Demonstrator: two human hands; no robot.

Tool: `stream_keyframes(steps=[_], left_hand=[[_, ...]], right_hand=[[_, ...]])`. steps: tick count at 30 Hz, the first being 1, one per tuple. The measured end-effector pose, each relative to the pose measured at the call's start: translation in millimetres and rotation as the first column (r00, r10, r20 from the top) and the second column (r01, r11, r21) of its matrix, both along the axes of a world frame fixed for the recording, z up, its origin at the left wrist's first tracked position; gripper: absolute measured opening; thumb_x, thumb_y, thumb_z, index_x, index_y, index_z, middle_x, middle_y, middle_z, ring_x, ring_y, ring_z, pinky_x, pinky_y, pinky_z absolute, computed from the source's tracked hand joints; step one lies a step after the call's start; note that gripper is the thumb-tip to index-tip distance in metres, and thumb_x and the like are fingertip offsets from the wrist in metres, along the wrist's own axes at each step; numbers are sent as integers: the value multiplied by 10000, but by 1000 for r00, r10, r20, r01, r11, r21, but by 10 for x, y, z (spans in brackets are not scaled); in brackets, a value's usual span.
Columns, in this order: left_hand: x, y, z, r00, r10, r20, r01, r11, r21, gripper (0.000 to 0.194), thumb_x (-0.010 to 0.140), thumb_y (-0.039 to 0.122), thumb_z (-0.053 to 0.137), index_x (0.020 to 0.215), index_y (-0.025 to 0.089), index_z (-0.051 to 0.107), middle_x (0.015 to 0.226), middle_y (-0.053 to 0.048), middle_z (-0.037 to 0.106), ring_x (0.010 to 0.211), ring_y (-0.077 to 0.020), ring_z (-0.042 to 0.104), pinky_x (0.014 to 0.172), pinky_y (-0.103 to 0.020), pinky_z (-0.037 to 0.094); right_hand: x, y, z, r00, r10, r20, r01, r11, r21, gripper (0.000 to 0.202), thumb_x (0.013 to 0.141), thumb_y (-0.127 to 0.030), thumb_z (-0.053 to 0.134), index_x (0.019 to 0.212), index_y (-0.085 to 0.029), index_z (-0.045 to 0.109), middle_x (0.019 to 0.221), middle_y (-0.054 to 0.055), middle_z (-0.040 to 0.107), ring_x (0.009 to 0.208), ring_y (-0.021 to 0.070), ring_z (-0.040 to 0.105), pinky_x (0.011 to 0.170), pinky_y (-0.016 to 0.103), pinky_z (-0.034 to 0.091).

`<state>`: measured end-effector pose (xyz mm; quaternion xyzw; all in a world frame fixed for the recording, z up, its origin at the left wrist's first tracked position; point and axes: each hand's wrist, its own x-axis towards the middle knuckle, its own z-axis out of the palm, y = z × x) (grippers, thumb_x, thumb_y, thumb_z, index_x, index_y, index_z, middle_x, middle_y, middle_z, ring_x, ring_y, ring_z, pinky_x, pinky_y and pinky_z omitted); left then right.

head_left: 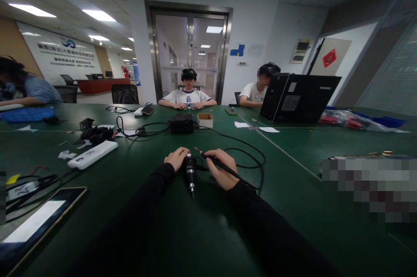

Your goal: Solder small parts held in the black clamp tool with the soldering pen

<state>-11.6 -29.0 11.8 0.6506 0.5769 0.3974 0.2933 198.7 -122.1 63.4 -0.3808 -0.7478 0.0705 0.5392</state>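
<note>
My right hand (223, 168) is closed around a thin black pen-like tool (220, 163) with a cable; its pointed tip is directed up and left. Close by on the left, my left hand (176, 158) has its fingers pressed together at the upper end of a black and silver screwdriver-like tool (190, 170). That tool's narrow metal tip points toward me over the green table (208, 233). What the left fingertips grip beyond the tool's end is too small to make out.
Beyond my hands are a black box (181, 123) and a small open carton (205, 120), with looping cable at the right. A white power strip (93, 155) and phone (39, 225) lie left. People sit around the table; a black computer case (296, 97) stands back right.
</note>
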Motion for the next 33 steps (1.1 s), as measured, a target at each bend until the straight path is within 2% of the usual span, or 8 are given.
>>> stream_keyframes(steps=[5, 9, 20, 28, 33], left_hand=[[24, 16, -49, 986, -69, 155, 68, 998, 14, 280, 814, 344, 524, 1032, 230, 657, 905, -20, 712, 909, -189, 638, 924, -327, 451], [46, 8, -42, 961, -126, 245, 119, 992, 44, 316, 809, 302, 524, 1081, 184, 631, 887, -44, 704, 844, -183, 642, 879, -329, 477], [53, 59, -92, 941, -127, 313, 111, 991, 68, 323, 785, 313, 575, 1067, 166, 628, 904, -67, 726, 858, -188, 668, 879, -342, 488], [76, -10, -6, 931, -115, 347, 105, 993, 50, 313, 745, 239, 563, 1041, 167, 637, 870, -53, 737, 862, -190, 681, 901, -340, 491], [66, -18, -9, 939, -118, 324, 107, 993, 51, 325, 755, 233, 545, 1061, 171, 635, 885, -50, 734, 871, -186, 679, 907, -342, 489]], right_hand=[[-7, -20, 4, 1000, 23, -11, -23, 1000, 5, 153, 796, -154, 547, 866, -217, 669, 831, 33, 678, 751, 167, 632, 709, 288, 505], [-17, -29, 13, 1000, 24, 1, -24, 1000, 1, 156, 792, -145, 553, 866, -212, 672, 830, 30, 678, 741, 166, 635, 714, 286, 509], [-42, -12, -20, 998, 34, 48, -34, 999, -5, 160, 814, -169, 553, 909, -221, 672, 854, 35, 690, 750, 161, 643, 706, 279, 516], [-42, -8, -29, 996, 42, 83, -42, 999, -7, 163, 828, -159, 558, 931, -225, 667, 874, 33, 686, 757, 161, 649, 707, 279, 514], [-47, -4, -39, 995, 48, 88, -47, 999, -18, 179, 818, -148, 560, 937, -227, 669, 881, 33, 689, 768, 165, 650, 710, 281, 512]])
